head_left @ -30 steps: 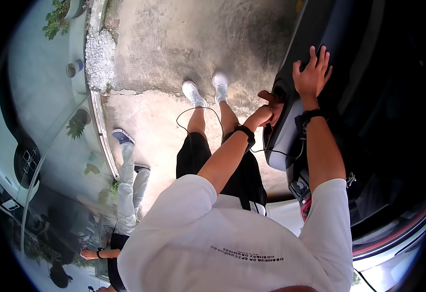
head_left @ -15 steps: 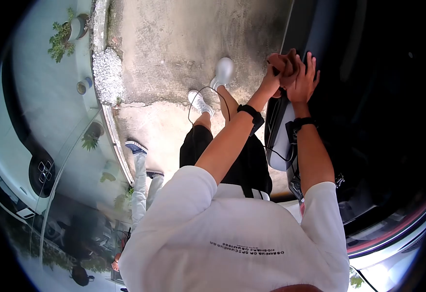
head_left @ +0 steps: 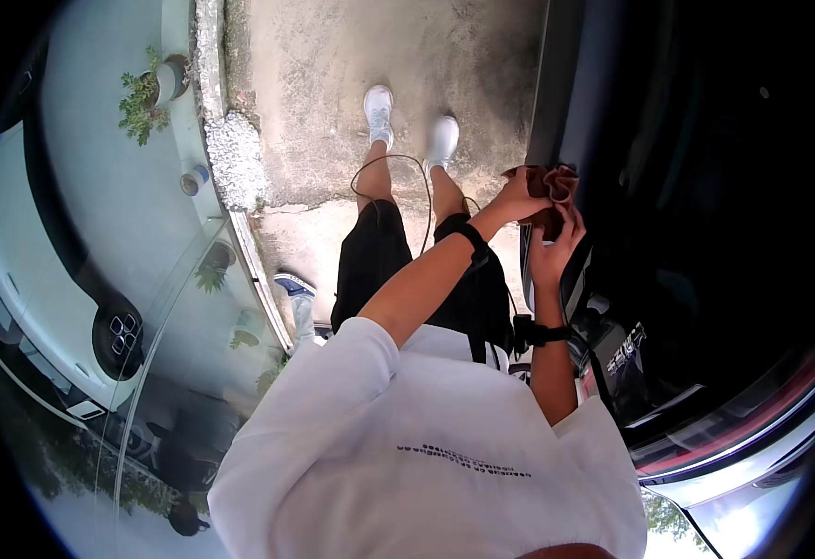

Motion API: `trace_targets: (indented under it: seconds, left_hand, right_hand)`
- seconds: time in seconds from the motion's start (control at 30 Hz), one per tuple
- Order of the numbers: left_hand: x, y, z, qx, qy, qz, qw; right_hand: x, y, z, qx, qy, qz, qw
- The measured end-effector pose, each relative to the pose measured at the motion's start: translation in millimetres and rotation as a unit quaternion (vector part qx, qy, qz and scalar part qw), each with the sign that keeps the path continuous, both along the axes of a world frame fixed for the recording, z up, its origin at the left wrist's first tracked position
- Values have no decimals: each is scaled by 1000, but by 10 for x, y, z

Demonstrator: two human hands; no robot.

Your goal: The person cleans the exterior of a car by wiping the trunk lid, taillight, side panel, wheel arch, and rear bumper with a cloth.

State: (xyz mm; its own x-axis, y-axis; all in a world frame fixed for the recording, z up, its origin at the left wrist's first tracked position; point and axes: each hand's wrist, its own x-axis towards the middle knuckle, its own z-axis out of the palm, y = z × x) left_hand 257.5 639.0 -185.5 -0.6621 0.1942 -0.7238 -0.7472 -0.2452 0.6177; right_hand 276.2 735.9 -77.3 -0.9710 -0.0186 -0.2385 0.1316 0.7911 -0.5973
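Note:
A crumpled brown cloth (head_left: 559, 184) is bunched between my two hands beside the dark car door (head_left: 552, 93). My left hand (head_left: 517, 199) is closed on the cloth's left side. Just below and to the right, my right hand (head_left: 556, 250) pinches the lower part of the cloth between thumb and fingers. Each wrist wears a black band, and a thin cable hangs in a loop over my legs.
Dark car interior fills the right side. My white shoes (head_left: 379, 114) stand on the concrete floor (head_left: 314, 56). At left are a glass wall, a white car (head_left: 44, 270), potted plants (head_left: 171, 80), white gravel (head_left: 236, 160) and another person's shoe (head_left: 294, 284).
My right hand has left the door panel, where it lay spread, and taken hold of the cloth. My left hand moved the cloth up out of the door's recess. My feet have stepped.

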Motion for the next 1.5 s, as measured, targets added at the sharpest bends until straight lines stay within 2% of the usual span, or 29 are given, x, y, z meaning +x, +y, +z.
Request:
trace_targets:
  seconds: [0.03,0.07,0.1,0.13,0.17,0.23,0.3,0.37,0.43,0.5,0.57,0.63,0.7,0.73,0.77,0.8,0.83,0.9,0.97,1.03,1.1,1.13,1.17,1.2,1.3,1.33,1.37,1.43,1.5]
  left_hand:
    - [24,63,-28,-19,74,6,997]
    - [57,132,-47,-29,36,-66,997]
    - [50,111,82,-37,-4,-139,990]
    - [-35,-40,287,7,-36,-261,965]
    - [-24,-58,266,37,14,-354,934]
    - [94,-235,312,91,110,-409,901]
    - [66,-393,304,80,113,-487,863]
    - [-93,-681,409,81,84,-467,877]
    - [-175,-791,303,72,66,-379,920]
    - [-538,-1003,426,31,86,-388,917]
    - [-750,-1064,268,-49,230,-312,921]
    - [-1061,-1178,283,-76,285,-246,923]
    - [-1337,-1306,416,-106,354,-201,907]
    - [-1402,-1346,437,-114,366,-192,904]
    - [-1460,-1367,444,-120,380,-184,898]
    - [-1492,-1374,428,-110,394,-214,887]
    - [-1491,-1348,385,-72,372,-223,898]
    - [-1392,-1171,405,-24,348,-270,897]
    - [-1217,-1002,548,-101,420,-315,845]
    - [-1041,-762,531,-127,475,-432,756]
    - [-940,-629,531,-124,452,-562,682]
    - [-936,-599,602,-119,457,-581,663]
    - [-984,-555,670,-91,395,-643,650]
    - [-1042,-501,754,-66,332,-700,630]
    - [-1105,-400,835,-69,347,-756,551]
    - [-1106,-352,968,-57,339,-767,542]
    - [-1109,-322,1093,-77,328,-796,504]
    - [-1132,-333,1043,-64,445,-802,392]
    - [-1170,-255,1305,-99,430,-851,284]
  right_hand:
    - [72,67,-30,48,3,-5,999]
    - [151,145,-37,87,28,8,996]
    - [219,163,13,101,18,-31,994]
    - [328,234,-24,139,19,-38,989]
    - [449,270,-78,177,21,-43,983]
    - [666,259,-183,181,-18,-106,978]
    - [793,265,-447,254,-7,-88,963]
    - [671,269,-663,277,4,-82,957]
    - [446,141,-873,294,17,-78,952]
    - [214,1,-1018,288,20,-191,938]
    - [-122,-395,-850,297,79,-187,933]
    - [-433,-607,-697,197,55,-175,963]
    - [-597,-724,-719,190,66,-175,964]
    - [-648,-762,-668,188,71,-203,958]
    - [-694,-784,-616,170,24,-236,956]
    - [-679,-774,-563,149,-24,-272,950]
    - [-600,-745,-520,146,-20,-310,939]
    - [-352,-725,-469,166,-40,-306,937]
    - [-40,-614,-536,186,-44,-342,920]
    - [246,-453,-525,207,-67,-336,916]
    - [483,-310,-464,200,-177,-298,916]
    - [579,-219,-424,200,-192,-278,920]
    - [637,-137,-391,203,-203,-261,922]
    - [669,-92,-369,189,-204,-291,915]
    - [747,-23,-334,166,-238,-361,886]
    - [790,-19,-388,161,-247,-364,883]
    - [810,-45,-456,172,-254,-360,881]
    - [726,-89,-281,127,-260,-392,873]
    - [571,-133,-311,117,-246,-439,856]
